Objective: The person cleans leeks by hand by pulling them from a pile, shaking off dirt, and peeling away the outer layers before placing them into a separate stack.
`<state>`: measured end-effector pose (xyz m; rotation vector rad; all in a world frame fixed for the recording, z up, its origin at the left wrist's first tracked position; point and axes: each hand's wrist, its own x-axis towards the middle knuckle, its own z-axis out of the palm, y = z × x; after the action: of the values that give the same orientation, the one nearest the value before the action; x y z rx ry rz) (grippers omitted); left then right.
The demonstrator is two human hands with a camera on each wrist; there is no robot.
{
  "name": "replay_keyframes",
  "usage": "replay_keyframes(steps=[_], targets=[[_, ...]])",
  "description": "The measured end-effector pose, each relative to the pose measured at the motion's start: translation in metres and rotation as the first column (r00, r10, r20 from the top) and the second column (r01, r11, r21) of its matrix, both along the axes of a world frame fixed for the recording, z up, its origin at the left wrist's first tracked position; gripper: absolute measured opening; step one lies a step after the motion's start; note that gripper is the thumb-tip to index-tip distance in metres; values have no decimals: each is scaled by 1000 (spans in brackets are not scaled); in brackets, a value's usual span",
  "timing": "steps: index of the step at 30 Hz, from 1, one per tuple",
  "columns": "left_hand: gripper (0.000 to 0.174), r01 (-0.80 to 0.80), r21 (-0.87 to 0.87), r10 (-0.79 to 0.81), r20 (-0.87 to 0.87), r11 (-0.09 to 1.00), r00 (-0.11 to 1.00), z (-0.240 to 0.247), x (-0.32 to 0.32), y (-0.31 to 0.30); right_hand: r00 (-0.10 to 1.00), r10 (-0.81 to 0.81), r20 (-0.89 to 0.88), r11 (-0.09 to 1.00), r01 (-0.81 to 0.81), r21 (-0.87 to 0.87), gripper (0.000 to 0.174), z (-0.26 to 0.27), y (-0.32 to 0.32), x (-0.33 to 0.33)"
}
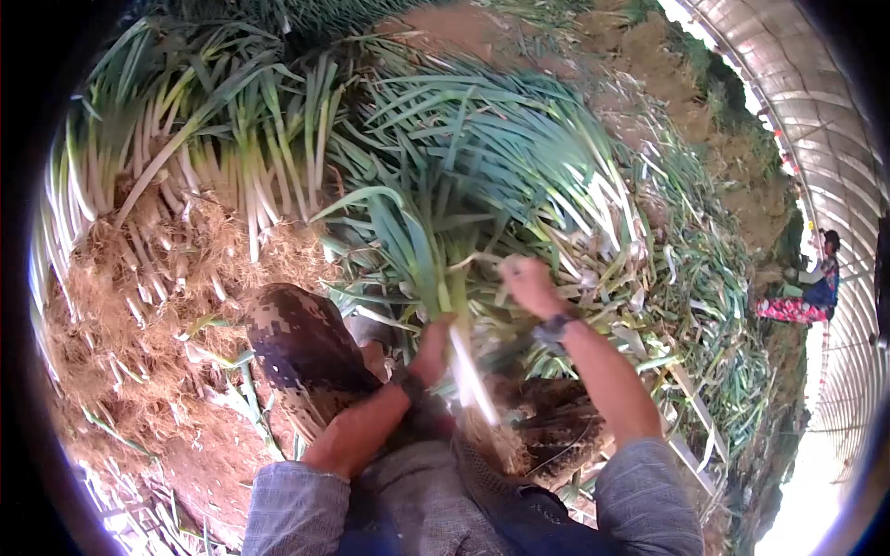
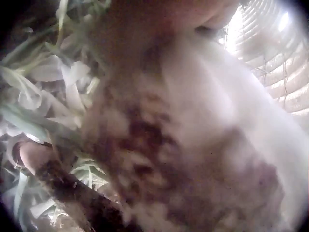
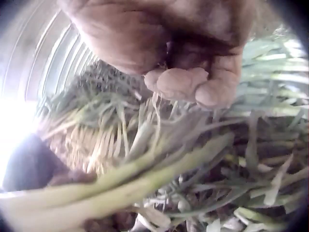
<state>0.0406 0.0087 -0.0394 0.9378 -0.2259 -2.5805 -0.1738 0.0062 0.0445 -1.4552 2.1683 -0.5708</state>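
In the head view my left hand (image 1: 432, 350) grips one leek (image 1: 468, 371) by its white stalk, green leaves (image 1: 408, 241) fanning upward and the rooty end (image 1: 496, 435) pointing at my lap. My right hand (image 1: 528, 283), with a watch on the wrist, is curled just right of the leaves and pinches a pale strip of outer leaf. The right wrist view shows those curled fingers (image 3: 183, 82) with a thin strip (image 3: 155, 113) hanging from them, and the leek stalk (image 3: 120, 188) running across below. The left wrist view is blurred: white stalk (image 2: 251, 121) and dirty roots (image 2: 145, 159) fill it.
A heap of unpeeled leeks (image 1: 185, 185) with earthy roots lies at the left. Trimmed leaves (image 1: 686, 306) cover the ground at the right. My camouflage-clad knee (image 1: 306, 343) is beside the left hand. Another person (image 1: 816, 283) sits far right by the greenhouse wall (image 1: 816, 111).
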Motion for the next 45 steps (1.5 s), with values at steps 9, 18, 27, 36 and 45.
replay_keyframes(steps=[9,18,27,36,45], targets=[[36,-78,-8,78,0,997,997,3,-32,-17,884,-167,437,986,149,75,64,129,156,-33],[26,-100,-221,125,102,970,987,10,-59,-25,982,189,-1,976,-188,-111,31,75,193,84],[25,36,-998,298,47,41,953,-33,-63,-58,932,-79,354,968,157,-198,27,160,273,70],[35,105,-283,-95,50,953,994,51,-57,-18,860,-142,490,981,187,-45,65,87,242,38],[65,409,-324,-313,310,853,898,79,-8,36,398,-159,903,979,183,92,71,-59,115,52]])
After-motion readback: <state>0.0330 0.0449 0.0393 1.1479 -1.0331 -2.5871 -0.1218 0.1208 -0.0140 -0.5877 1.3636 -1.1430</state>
